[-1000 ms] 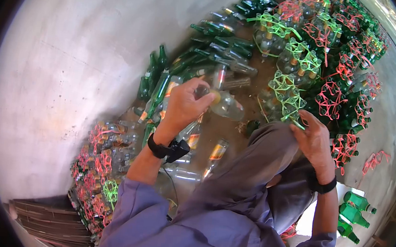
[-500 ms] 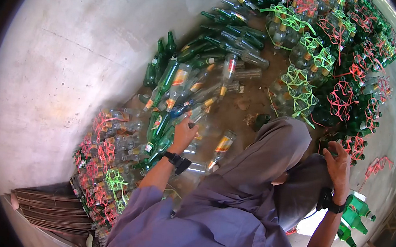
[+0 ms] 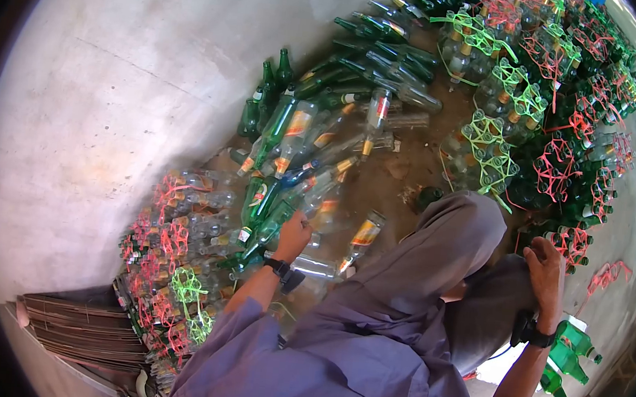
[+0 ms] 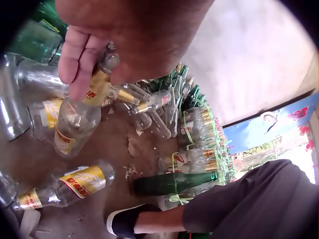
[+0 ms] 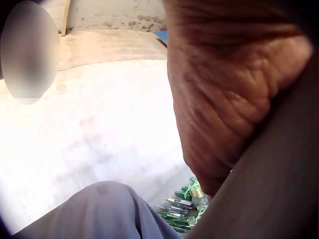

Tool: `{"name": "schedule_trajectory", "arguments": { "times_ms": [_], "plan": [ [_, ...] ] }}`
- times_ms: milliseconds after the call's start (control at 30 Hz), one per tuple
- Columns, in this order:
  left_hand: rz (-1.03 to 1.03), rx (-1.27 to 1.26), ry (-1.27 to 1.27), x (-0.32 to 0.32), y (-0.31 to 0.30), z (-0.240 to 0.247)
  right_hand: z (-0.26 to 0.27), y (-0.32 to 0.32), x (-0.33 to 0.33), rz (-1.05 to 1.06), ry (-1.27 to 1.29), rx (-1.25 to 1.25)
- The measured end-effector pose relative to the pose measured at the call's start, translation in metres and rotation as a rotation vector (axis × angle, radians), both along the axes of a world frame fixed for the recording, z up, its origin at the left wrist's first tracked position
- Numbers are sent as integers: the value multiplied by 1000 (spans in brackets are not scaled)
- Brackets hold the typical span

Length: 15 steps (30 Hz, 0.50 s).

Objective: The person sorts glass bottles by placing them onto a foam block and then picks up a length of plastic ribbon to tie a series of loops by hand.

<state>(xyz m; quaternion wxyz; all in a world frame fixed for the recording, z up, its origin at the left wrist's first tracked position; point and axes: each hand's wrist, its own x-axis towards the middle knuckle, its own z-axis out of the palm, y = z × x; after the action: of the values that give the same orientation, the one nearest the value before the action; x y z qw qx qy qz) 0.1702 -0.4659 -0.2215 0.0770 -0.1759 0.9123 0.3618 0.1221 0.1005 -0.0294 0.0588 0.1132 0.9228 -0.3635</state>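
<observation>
In the head view my left hand (image 3: pixel 294 234) is low among the loose bottles on the floor. The left wrist view has its fingers curled at the neck of a clear glass bottle (image 4: pixel 75 124) with a gold neck label, which they partly cover. A second clear bottle (image 4: pixel 84 183) with a yellow label lies beside it on the floor. My right hand (image 3: pixel 547 275) holds nothing and rests by the right thigh, its fingers loosely bent. Its palm is close over the dark trousers in the right wrist view, the fingertips hidden there.
Green bottles (image 3: pixel 275 130) and clear ones lie piled along the pale wall (image 3: pixel 113 120). Bundles tied with green straps (image 3: pixel 492 149) and red straps (image 3: pixel 555 166) stand at the right; more bundles (image 3: pixel 171 238) are at the left. Several green bottles (image 3: pixel 569 353) lie beside the right arm.
My left hand, which held up a clear bottle one second ago, has dropped back to the loose bottles. My right hand has left the green-strapped bundle and moved right, to the thigh.
</observation>
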Motion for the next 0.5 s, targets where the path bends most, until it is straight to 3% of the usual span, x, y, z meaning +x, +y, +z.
{"name": "schedule_trajectory", "arguments": {
  "times_ms": [100,200,267,367,500],
  "plan": [
    [49,64,-38,29,-18,-21,0,1,1,-10,-30,16],
    [-14,-75,83,56,-31,-35,-3,4,2,-21,-57,21],
    [343,190,-263,72,-35,-35,-2,4,1,-22,-53,24],
    [205,3,-296,112,-78,-104,1,1,2,-20,-57,34],
    [150,-112,-317,126,-81,-105,-12,10,6,-26,9,33]
  ]
}}
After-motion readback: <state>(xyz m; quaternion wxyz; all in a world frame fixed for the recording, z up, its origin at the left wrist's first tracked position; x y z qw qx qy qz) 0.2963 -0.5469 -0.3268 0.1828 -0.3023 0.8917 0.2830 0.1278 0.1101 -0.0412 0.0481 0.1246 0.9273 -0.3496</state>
